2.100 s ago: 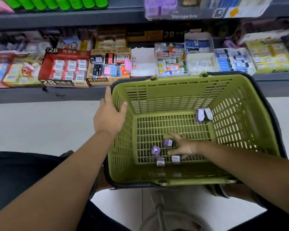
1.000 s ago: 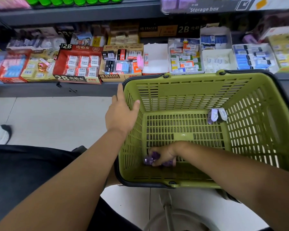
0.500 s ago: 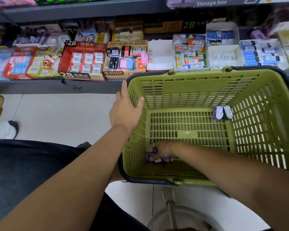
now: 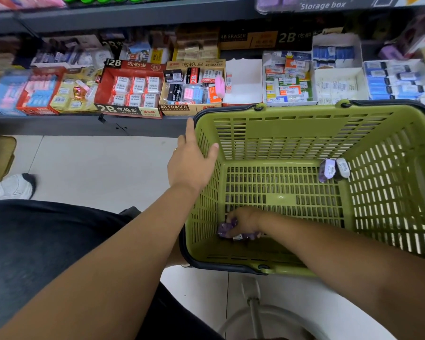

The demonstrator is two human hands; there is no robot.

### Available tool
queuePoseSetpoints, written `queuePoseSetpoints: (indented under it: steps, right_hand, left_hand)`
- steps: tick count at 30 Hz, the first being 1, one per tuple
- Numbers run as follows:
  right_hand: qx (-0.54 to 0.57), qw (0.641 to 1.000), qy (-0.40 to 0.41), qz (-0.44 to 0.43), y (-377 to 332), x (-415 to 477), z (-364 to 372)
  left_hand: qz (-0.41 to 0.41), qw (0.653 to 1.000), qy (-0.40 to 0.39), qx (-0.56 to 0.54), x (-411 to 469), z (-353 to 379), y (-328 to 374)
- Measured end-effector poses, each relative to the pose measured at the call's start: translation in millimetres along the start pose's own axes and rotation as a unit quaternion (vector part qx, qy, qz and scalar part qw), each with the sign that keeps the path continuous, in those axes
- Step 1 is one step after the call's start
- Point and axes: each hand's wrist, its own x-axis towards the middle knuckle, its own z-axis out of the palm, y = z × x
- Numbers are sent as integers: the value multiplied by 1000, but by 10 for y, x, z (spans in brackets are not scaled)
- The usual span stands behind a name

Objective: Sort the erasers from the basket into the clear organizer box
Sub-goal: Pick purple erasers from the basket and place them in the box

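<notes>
**Right hand gathers purple erasers in the basket's near corner**

A cluster of small purple wrapped erasers lies under the right hand, on the floor of the olive-green slatted plastic basket, close to its near wall. The hand's fingers are curled down over the cluster and grip it; how many pieces it has hold of cannot be told. Well beyond this hand, in the far right corner of the basket floor, two more wrapped erasers lean side by side, touching.

The left hand clasps the basket's left wall, with the thumb over the rim on the inside and the fingers stretched along the outside. Ahead of it, a shelf holds open cardboard display boxes of erasers, among them a red box marked 2B. To its left, a white shoe stands on the pale tiled floor.
</notes>
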Motion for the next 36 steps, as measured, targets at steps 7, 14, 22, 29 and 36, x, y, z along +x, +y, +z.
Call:
queuePoseSetpoints:
  steps: [7, 14, 22, 29, 36]
  right_hand:
    - [129, 989, 7, -77, 147, -496, -378]
    - [180, 913, 275, -243, -158, -1957, -1511]
    - [-22, 850, 466, -245, -454, -2969, -2031]
    - [25, 841, 471, -264, -374, -3125, -2214]
    - [79, 824, 482, -285, -406, -3204, -2396]
  left_hand:
    - [2, 999, -17, 44, -88, -41, 8]
    - [-142, 866, -221, -426, -212, -585, 999]
    - [-127, 545, -423, -713, -13, -1308, 1760]
    - [-122, 561, -424, -701, 116, -1501, 1904]
    - [-117, 621, -392, -668, 204, -1535, 1888]
